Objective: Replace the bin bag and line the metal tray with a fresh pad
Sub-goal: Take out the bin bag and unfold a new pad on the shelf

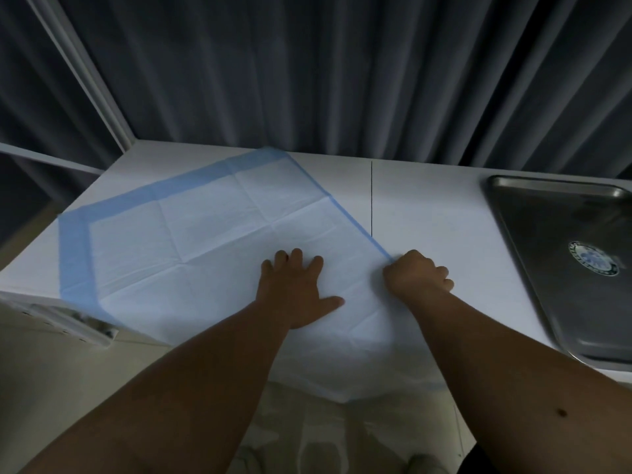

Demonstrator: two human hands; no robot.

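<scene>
curtain (pixel 342 70): dark grey, hanging in folds behind the counter, filling the view from 10 to 2 o'clock.
counter (pixel 427 213): white top; a thin dark seam runs across it at about 12 o'clock of the hands.
pad (pixel 191 234): white sheet with a blue border, unfolded and creased in squares, lying askew on the counter from 9 to 12 o'clock; its near corner hangs over the counter's front edge at 6 o'clock, and its left edge overhangs at 9 o'clock.
tray (pixel 533 234): metal, shallow, with a raised rim, on the counter at 3 o'clock, well apart from the pad; nothing lines it.
emblem (pixel 593 258): round blue-and-white mark inside the tray; it carries lettering round the rim, too blurred to read.
left arm: bare, reaching in from 7 o'clock.
right arm: bare, reaching in from 5 o'clock.
left hand (pixel 297 289): palm down, flat on the pad, fingers straight and spread, thumb out toward 3 o'clock; grip wide, pressing the sheet.
right hand (pixel 415 275): knuckles up at the pad's right blue edge, fingers curled under; grip narrow, seeming to pinch that edge, though the fingertips are hidden.
floor (pixel 68 371): pale, seen below the counter at 7 o'clock.
</scene>
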